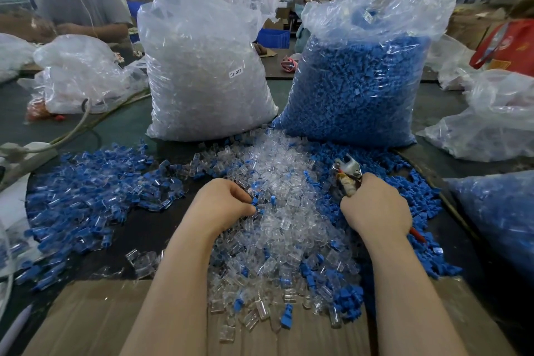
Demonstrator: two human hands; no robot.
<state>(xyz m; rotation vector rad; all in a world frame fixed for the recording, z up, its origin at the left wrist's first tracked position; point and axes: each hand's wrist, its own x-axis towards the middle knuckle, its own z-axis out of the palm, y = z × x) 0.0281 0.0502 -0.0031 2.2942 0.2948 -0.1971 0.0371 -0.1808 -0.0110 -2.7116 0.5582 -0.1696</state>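
Observation:
My left hand [224, 202] rests on a heap of clear plastic caps [277, 211], its fingertips pinching a small blue plastic piece [255, 202]. My right hand [375, 205] grips the taped handles of metal pliers [348, 172], jaws pointing up and away. To the left, a spread of assembled blue-and-clear parts [92, 196] covers the dark table. Loose blue pieces [416, 199] are heaped to the right of my right hand.
Two tall plastic bags stand behind the heap: one of clear caps [202, 66], one of blue pieces [361, 81]. More bags lie left [83, 75] and right [497, 118]. A power strip [20, 153] with cable sits far left. Cardboard [95, 321] edges the front. A person [78, 0] works opposite.

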